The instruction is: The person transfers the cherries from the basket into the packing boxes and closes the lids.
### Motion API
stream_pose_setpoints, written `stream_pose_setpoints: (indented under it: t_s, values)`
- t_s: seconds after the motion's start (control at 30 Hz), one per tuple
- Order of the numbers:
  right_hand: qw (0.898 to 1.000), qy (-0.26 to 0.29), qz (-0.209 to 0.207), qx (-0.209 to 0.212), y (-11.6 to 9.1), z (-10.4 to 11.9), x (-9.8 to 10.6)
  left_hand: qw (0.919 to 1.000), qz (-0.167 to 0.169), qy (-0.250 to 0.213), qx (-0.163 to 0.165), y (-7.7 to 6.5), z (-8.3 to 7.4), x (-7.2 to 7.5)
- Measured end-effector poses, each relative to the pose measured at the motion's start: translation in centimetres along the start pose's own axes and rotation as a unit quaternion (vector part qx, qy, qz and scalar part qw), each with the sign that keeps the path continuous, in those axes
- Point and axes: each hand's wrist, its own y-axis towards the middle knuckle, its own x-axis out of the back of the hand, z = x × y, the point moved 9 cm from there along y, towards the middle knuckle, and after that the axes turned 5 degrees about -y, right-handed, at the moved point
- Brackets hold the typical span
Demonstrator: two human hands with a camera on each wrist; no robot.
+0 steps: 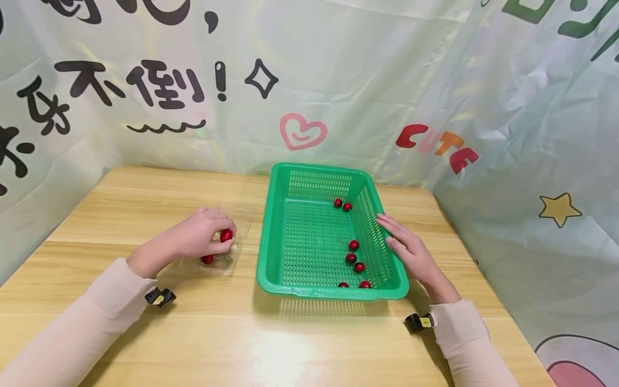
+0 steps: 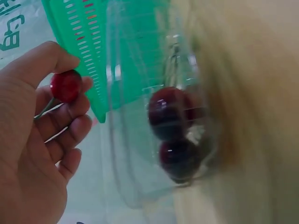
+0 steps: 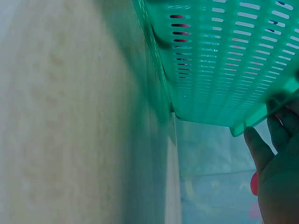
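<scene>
My left hand (image 1: 200, 235) pinches a red cherry (image 1: 226, 235) between thumb and fingers, its thin green stem showing in the left wrist view. Just under that hand lies a clear plastic box (image 2: 122, 158) with a few dark red cherries (image 2: 167, 114) in it. To its right stands a green perforated basket (image 1: 333, 293), with several cherries (image 1: 354, 245) scattered over the right side of its floor. My right hand (image 1: 411, 251) rests on the basket's right rim, fingers fairly straight and fingertips over the edge.
Everything stands on a light wooden table (image 1: 309, 349). A pale fabric backdrop (image 1: 348, 80) with printed lettering and drawings encloses the back and sides. A small black device (image 1: 160, 297) sits at the left wrist, and another black device (image 1: 418, 322) at the right.
</scene>
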Motion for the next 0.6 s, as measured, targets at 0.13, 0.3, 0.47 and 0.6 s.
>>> stream_pose_setpoints:
  t_s: [0.13, 0.3, 0.47, 0.6]
  values:
    - [1.000, -0.002, 0.001, -0.003, 0.0, -0.1, 0.0, 0.9996, 0.027, 0.001, 0.012, -0.7, 0.3, -1.0]
    - [1.000, -0.001, -0.002, -0.001, -0.2, -1.4, -0.1, 0.9968, 0.070, -0.004, 0.037, -1.4, 0.8, -2.0]
    - [1.000, -0.006, -0.005, -0.007, -0.6, -3.8, -0.5, 0.9934, 0.102, -0.016, 0.050, -1.8, 1.0, -2.7]
    - [1.000, -0.007, -0.005, -0.007, -0.6, -4.2, -0.5, 0.9917, 0.115, -0.022, 0.054, -1.9, 1.1, -2.9]
